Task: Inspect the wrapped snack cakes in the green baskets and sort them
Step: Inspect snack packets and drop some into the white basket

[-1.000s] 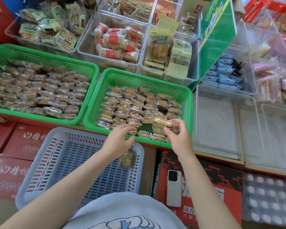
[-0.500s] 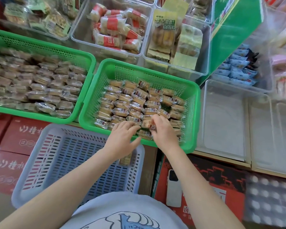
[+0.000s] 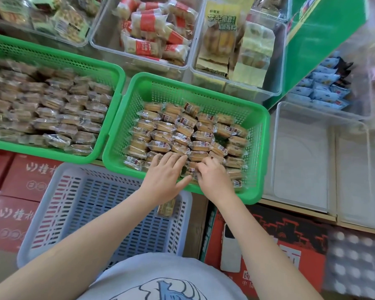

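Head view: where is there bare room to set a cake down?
The grey-blue slotted plastic basket is nearly bare, with one wrapped cake by its far right corner. The clear plastic bin, right of the right green basket, looks empty. Both hands crowd that basket's packed near edge.

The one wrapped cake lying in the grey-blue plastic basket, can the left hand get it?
Probably yes. The wrapped cake lies uncovered in the grey-blue plastic basket, just below the left hand, with nothing on top.
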The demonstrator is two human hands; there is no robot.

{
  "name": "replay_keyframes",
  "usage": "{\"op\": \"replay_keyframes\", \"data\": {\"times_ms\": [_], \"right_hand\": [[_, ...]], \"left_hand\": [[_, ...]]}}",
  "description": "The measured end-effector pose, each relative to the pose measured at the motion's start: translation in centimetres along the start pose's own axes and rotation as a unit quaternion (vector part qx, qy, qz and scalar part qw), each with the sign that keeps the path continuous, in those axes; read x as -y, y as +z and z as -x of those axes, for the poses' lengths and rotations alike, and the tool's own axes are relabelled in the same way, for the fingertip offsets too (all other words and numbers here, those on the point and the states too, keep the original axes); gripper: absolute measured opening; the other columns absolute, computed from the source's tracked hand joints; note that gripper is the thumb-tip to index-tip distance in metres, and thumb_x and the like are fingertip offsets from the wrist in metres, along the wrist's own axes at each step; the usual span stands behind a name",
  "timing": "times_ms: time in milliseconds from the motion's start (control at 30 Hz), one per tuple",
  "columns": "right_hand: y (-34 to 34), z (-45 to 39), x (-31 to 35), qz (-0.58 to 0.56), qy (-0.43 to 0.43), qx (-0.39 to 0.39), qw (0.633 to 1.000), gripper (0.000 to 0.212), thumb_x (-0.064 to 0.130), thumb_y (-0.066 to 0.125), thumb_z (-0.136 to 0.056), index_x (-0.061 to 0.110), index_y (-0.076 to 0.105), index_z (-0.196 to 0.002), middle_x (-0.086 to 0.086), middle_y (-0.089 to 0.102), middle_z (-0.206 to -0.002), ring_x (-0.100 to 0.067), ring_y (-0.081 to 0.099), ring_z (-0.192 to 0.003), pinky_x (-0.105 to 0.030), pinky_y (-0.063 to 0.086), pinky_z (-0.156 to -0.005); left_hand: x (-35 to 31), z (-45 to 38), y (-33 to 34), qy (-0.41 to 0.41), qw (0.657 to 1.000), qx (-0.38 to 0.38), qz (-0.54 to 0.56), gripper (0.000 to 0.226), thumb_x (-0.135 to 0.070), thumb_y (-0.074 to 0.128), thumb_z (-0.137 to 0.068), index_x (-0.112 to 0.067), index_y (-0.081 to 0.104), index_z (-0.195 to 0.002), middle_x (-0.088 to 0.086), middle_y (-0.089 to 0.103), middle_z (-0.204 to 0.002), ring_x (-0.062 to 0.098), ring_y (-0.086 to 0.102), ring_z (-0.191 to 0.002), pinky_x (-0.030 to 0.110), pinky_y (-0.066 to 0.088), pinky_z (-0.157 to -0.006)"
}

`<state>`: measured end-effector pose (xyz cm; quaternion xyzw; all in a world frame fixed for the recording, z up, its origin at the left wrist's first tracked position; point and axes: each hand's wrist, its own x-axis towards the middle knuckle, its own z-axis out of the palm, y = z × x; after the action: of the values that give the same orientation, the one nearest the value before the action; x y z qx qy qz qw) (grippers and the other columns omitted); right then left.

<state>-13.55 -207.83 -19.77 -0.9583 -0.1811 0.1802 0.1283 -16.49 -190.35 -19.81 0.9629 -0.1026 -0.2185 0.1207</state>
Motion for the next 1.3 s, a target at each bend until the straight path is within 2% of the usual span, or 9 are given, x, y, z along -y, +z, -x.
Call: {"op": "replay_keyframes", "data": {"times_ms": [200,333,533,667,800,900,1067,1167,1300], "right_hand": [[-0.8,-1.2,-0.8,-0.059,0.046,-0.08,0.994,0.018,0.009,0.052,-0.097,0.002,0.067,-0.106,-0.01,0.055,-0.101,-0.028,0.053,-0.1,-0.042,0.049,-0.08],[-0.7,-2.5,-1.2,-0.047,0.068,-0.076,0.994,0.015,0.006,0.056,-0.095,0.005,0.061,-0.109,-0.011,0.055,-0.108,-0.027,0.051,-0.101,-0.042,0.05,-0.078],[0.3,-3.1,-0.8,0.054,0.058,-0.108,0.991,0.016,-0.01,0.07,-0.073,0.002,0.061,-0.08,-0.012,0.051,-0.081,-0.029,0.051,-0.071,-0.033,0.037,-0.05],[0.6,-3.0,-0.7,0.049,0.074,-0.104,0.991,0.018,-0.014,0.066,-0.074,0.0,0.061,-0.084,-0.017,0.053,-0.089,-0.033,0.054,-0.078,-0.033,0.035,-0.049],[0.1,-2.7,-0.3,0.004,0.108,-0.1,0.989,0.035,-0.014,0.049,-0.083,0.002,0.058,-0.113,-0.02,0.049,-0.109,-0.034,0.049,-0.093,-0.037,0.035,-0.057],[-0.1,-2.4,-0.4,-0.02,0.106,-0.093,0.99,0.042,-0.012,0.043,-0.087,0.004,0.051,-0.124,-0.02,0.045,-0.115,-0.033,0.049,-0.091,-0.036,0.033,-0.059],[-1.4,-2.2,-0.9,-0.115,0.13,-0.122,0.977,0.009,0.002,0.037,-0.1,0.01,0.039,-0.102,-0.012,0.045,-0.105,-0.022,0.044,-0.072,-0.034,0.032,-0.052],[-2.6,-2.0,-1.4,-0.195,0.15,-0.159,0.956,0.008,0.009,0.037,-0.104,0.009,0.041,-0.096,-0.009,0.047,-0.095,-0.024,0.045,-0.074,-0.038,0.037,-0.062],[-5.0,-0.2,-0.7,-0.257,0.125,-0.234,0.929,0.006,0.016,0.043,-0.105,0.014,0.045,-0.099,-0.006,0.054,-0.084,-0.028,0.055,-0.068,-0.037,0.042,-0.055]], "left_hand": [[-0.3,-0.9,0.5,0.049,0.999,0.006,-0.016,0.086,-0.07,-0.007,-0.088,-0.033,0.027,-0.158,0.002,-0.008,-0.17,0.022,-0.018,-0.155,0.051,-0.004,-0.125],[-0.2,-1.1,0.6,0.045,0.999,0.018,-0.021,0.071,-0.069,0.007,-0.098,-0.038,0.033,-0.155,0.002,-0.01,-0.169,0.021,-0.019,-0.154,0.054,-0.005,-0.124],[-0.4,-1.1,0.2,0.033,0.999,0.039,-0.018,0.063,-0.066,0.015,-0.101,-0.04,0.032,-0.155,0.001,-0.009,-0.17,0.021,-0.016,-0.155,0.054,-0.005,-0.124],[-0.4,-1.2,0.2,0.029,0.999,0.044,-0.015,0.062,-0.067,0.015,-0.101,-0.041,0.032,-0.155,0.001,-0.008,-0.17,0.022,-0.013,-0.156,0.055,-0.004,-0.124],[-0.3,-1.2,0.4,0.026,0.998,0.047,-0.018,0.063,-0.067,0.014,-0.1,-0.042,0.032,-0.155,0.002,-0.007,-0.17,0.022,-0.011,-0.156,0.056,-0.002,-0.124],[-0.3,-1.2,0.3,0.025,0.998,0.046,-0.019,0.063,-0.068,0.014,-0.1,-0.042,0.032,-0.155,0.002,-0.006,-0.17,0.022,-0.01,-0.156,0.056,-0.002,-0.124],[-0.4,-1.2,0.2,0.023,0.998,0.052,-0.017,0.062,-0.067,0.015,-0.1,-0.043,0.031,-0.155,0.001,-0.005,-0.17,0.021,-0.01,-0.156,0.055,-0.003,-0.124],[-0.4,-1.2,0.1,0.022,0.998,0.06,-0.016,0.062,-0.068,0.015,-0.1,-0.045,0.03,-0.155,0.001,-0.006,-0.17,0.021,-0.011,-0.156,0.055,-0.004,-0.124],[-0.4,-1.2,-0.3,0.025,0.997,0.073,-0.02,0.062,-0.068,0.014,-0.1,-0.045,0.027,-0.156,0.002,-0.008,-0.17,0.025,-0.012,-0.156,0.058,-0.002,-0.123]]}}
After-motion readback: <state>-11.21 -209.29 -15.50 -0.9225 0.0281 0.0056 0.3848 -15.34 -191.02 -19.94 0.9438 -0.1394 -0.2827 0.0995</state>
